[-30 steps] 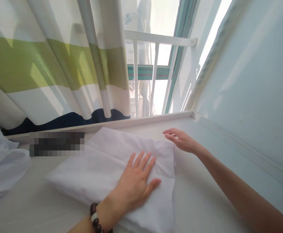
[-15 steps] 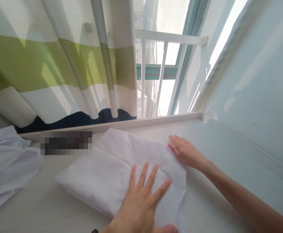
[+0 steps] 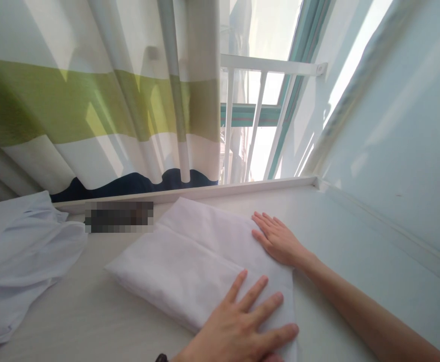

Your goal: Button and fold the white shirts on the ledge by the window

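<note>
A folded piece of white cloth [image 3: 182, 246] lies flat on the pale surface, one corner pointing left. My left hand [image 3: 238, 319] rests on its near right part with the fingers spread and the palm down. On the far right edge of the cloth lies my right hand [image 3: 276, 239], its fingers stretched out and the palm down. Neither hand grips the fabric. The near end of the cloth is partly hidden by my left hand and runs out of view. Part of a dark band shows at my left wrist.
Another crumpled white cloth [image 3: 19, 261] lies at the left. A dark blurred-out object [image 3: 119, 217] sits by the raised back edge [image 3: 189, 191]. Behind hang striped curtains [image 3: 102, 110] and a white railing [image 3: 268, 64] before a window. A pale wall [image 3: 401, 141] bounds the right.
My left hand has slid right and nearer to me over the cloth. My right hand has moved slightly left onto the cloth's edge. The camera view has shifted a little left.
</note>
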`<action>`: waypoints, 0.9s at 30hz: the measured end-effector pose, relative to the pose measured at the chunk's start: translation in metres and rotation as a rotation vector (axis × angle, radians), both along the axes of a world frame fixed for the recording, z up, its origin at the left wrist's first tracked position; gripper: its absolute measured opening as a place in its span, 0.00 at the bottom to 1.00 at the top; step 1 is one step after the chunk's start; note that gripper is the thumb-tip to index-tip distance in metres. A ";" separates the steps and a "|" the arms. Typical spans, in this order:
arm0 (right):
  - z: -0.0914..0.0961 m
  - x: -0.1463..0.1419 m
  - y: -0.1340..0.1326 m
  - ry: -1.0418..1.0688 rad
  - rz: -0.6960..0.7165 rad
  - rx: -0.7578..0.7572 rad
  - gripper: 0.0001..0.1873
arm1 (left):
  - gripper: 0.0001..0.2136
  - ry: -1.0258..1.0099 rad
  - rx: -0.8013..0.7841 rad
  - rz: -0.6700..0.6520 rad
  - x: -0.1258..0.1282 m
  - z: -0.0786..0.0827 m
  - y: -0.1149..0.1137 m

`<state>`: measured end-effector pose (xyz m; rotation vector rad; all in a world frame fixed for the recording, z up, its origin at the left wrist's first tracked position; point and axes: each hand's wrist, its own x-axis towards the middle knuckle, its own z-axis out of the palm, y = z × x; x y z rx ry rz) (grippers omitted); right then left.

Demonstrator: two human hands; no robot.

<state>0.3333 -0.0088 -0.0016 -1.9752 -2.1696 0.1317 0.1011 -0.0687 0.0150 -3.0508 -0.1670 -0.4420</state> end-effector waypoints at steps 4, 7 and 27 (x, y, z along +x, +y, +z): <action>0.007 -0.012 -0.010 -0.013 0.058 0.138 0.30 | 0.17 0.027 0.029 -0.052 0.004 -0.005 -0.008; 0.008 -0.021 -0.015 -0.007 0.153 0.150 0.29 | 0.17 0.031 -0.028 -0.109 0.002 -0.006 -0.007; 0.008 -0.020 -0.012 -0.009 0.171 -0.025 0.33 | 0.20 -0.016 -0.471 0.225 -0.021 0.037 0.039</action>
